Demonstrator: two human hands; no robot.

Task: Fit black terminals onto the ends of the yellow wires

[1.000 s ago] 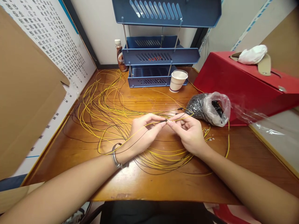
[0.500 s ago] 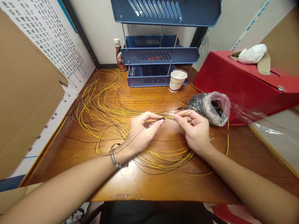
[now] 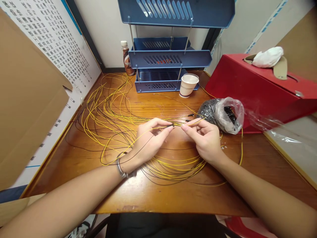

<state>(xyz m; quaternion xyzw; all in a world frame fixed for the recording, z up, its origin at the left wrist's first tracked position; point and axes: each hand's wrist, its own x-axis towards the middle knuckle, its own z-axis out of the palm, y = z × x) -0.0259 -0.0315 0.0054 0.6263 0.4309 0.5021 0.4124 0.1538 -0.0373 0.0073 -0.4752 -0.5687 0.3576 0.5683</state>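
My left hand (image 3: 151,138) pinches the end of a thin yellow wire (image 3: 158,128) whose tip carries a small dark connector (image 3: 171,125). My right hand (image 3: 204,137) pinches another yellow wire end (image 3: 195,122) a few centimetres to the right, tips pointing at each other with a small gap between them. Both hands hover just above the wooden desk (image 3: 153,195). A loose tangle of yellow and dark wires (image 3: 109,115) spreads under and left of the hands. A metal bracelet (image 3: 120,168) circles my left wrist.
A clear plastic bag of black parts (image 3: 223,114) lies right of the hands, against a red box (image 3: 262,86). Behind stand a paper cup (image 3: 188,85), a blue stacked tray rack (image 3: 168,59) and a brown bottle (image 3: 127,59). Cardboard (image 3: 27,99) leans at left.
The two wire ends touched between my fingertips a second ago. My right hand has drawn slightly right, leaving a small gap; the left hand has stayed nearly still.
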